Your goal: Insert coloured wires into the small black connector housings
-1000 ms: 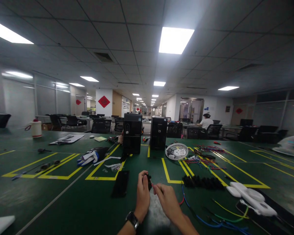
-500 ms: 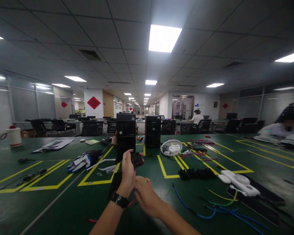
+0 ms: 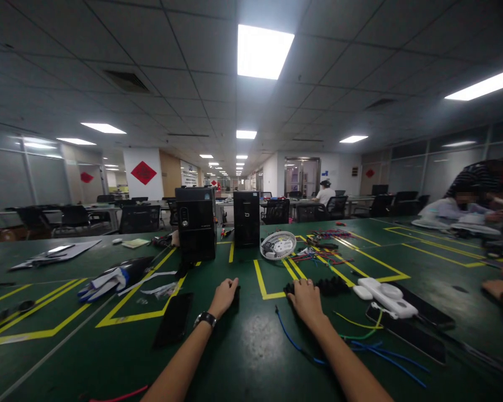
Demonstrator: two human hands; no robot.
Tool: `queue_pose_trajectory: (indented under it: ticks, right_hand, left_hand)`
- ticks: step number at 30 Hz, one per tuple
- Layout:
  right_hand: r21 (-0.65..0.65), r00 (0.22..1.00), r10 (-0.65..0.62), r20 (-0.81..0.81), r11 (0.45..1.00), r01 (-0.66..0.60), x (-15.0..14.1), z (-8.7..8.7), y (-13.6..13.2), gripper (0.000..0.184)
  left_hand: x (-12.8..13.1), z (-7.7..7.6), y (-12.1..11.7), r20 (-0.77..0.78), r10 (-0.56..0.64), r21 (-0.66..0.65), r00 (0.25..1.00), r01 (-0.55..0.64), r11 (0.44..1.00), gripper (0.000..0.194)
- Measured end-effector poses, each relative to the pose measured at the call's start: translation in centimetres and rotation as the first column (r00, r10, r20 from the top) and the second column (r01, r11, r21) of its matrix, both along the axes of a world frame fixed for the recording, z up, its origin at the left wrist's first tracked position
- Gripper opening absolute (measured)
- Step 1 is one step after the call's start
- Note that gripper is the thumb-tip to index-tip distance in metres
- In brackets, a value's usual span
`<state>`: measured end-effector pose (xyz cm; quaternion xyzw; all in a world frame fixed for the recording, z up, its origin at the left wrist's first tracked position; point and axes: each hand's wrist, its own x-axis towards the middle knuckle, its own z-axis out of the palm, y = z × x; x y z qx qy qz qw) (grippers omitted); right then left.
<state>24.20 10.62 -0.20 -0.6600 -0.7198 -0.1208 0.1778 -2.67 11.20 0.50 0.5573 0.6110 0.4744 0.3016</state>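
My left hand (image 3: 225,296) is low over the green table (image 3: 260,357), with its fingers curled round a black blocky piece (image 3: 236,299) that is mostly hidden. On the right, my right hand (image 3: 305,301) reaches down onto the near end of a row of small black blocks (image 3: 335,286). Its fingers curl over that end, and the fingertips are partly hidden. Blue wires (image 3: 291,333) lie on the table beside my right forearm. A red wire (image 3: 121,395) rests near the bottom edge, left of my left forearm.
Two black computer towers (image 3: 197,226) stand ahead, beside a white basket (image 3: 278,245) of parts. Bundled wires (image 3: 331,245) lie behind the black row. A white device (image 3: 385,296) and dark phones (image 3: 174,319) flank my arms. Other people (image 3: 452,206) work at the far right.
My hands were together around the black piece and have separated. My left hand has lowered with the piece; my right hand has moved right to the black row. The view has turned right.
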Motion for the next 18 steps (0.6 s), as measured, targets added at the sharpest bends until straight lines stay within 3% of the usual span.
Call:
queue_pose_trajectory:
  ticks: [2, 5, 8, 10, 11, 13, 15, 17, 18]
  right_hand:
    - [0.005, 0.999, 0.016, -0.032, 1.0, -0.016, -0.3, 0.1, 0.0, 0.029]
    - [-0.032, 0.973, 0.059, -0.224, 0.997, -0.068, -0.1, 0.3, 0.3, 0.033]
    - [-0.063, 0.91, 0.083, -0.406, 0.991, -0.118, -0.1, 0.7, 0.7, 0.031]
    - [-0.065, 0.887, 0.089, -0.453, 0.989, -0.132, -0.9, 1.0, 0.5, 0.031]
    - [-0.054, 0.87, 0.105, -0.483, 0.987, -0.149, -1.6, 1.2, 0.1, 0.032]
    - [-0.006, 0.785, 0.221, -0.578, 0.961, -0.276, -3.4, 1.6, -1.1, 0.033]
    - [0.065, 0.62, 0.429, -0.657, 0.852, -0.52, -5.0, 2.0, -2.6, 0.036]
    - [0.14, 0.479, 0.581, -0.658, 0.72, -0.68, -5.8, 2.3, -3.8, 0.034]
    - [0.156, 0.491, 0.609, -0.623, 0.712, -0.685, -5.8, 2.4, -4.1, 0.029]
  left_hand:
    - [-0.2, 0.3, 0.2, -0.046, 0.035, 0.049, 0.998, -0.032, 0.998, 0.028]
    - [0.2, 0.8, -0.8, -0.066, 0.076, 0.156, 0.995, -0.065, 0.986, 0.021]
    - [2.6, 0.5, -3.1, -0.078, 0.042, 0.263, 0.996, -0.02, 0.965, 0.024]
    - [5.0, 0.0, -4.9, 0.016, -0.026, 0.256, 1.0, 0.021, 0.966, 0.031]
    - [6.2, -0.3, -5.8, 0.138, -0.068, 0.208, 0.988, 0.038, 0.977, 0.036]
    - [8.3, -0.7, -7.1, 0.47, -0.131, 0.074, 0.873, 0.109, 0.991, 0.046]
    - [9.3, -0.8, -8.0, 0.736, -0.118, -0.007, 0.667, 0.182, 0.983, 0.048]
    - [9.1, -0.8, -8.3, 0.851, -0.082, -0.013, 0.519, 0.177, 0.984, 0.043]
    - [8.8, -0.7, -8.4, 0.873, -0.059, -0.014, 0.485, 0.146, 0.989, 0.039]
